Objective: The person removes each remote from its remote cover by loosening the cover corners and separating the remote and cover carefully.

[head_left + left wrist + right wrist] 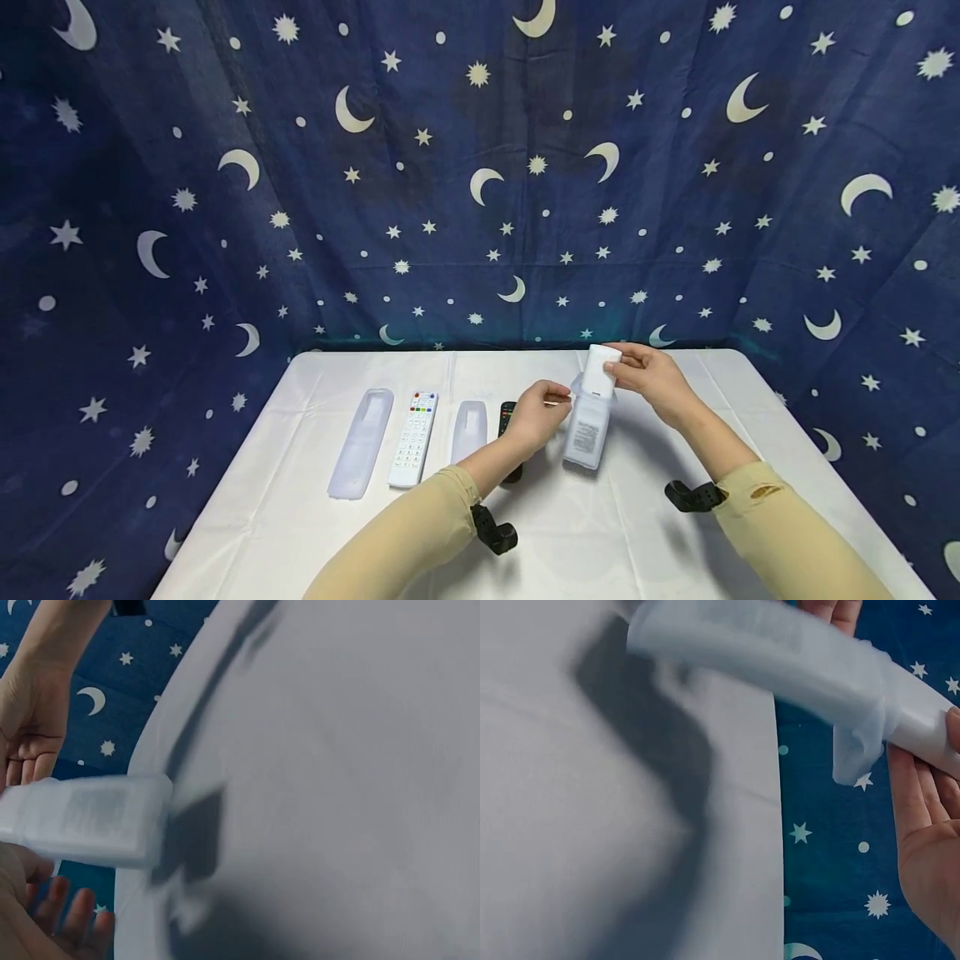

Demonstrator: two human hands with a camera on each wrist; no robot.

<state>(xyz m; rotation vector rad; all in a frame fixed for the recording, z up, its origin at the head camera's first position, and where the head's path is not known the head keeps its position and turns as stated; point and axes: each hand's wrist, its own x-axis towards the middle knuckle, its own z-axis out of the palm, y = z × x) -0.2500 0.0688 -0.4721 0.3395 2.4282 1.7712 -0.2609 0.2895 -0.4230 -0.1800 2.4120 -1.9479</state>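
My right hand [656, 379] holds the bare end of a white remote control [600, 367] between thumb and fingers. Over the rest of the remote lies a translucent silicone cover [587, 429], its mouth edge folded outward as a loose flap [857, 754]. Grey print on the remote's back shows through. Beside the cover's mouth is my left hand [536, 417], its fingers loosely bent and spread apart. In the left wrist view, the thumb [34, 864] lies right at the cover's side. Remote and cover are tilted above the table.
On the white table [570, 542], a long translucent cover [362, 446] lies at left, next to a white remote with buttons [412, 442]. A shorter cover [469, 429] and a black remote [506, 412], partly hidden by my left arm, follow. A star-patterned curtain [450, 208] hangs behind.
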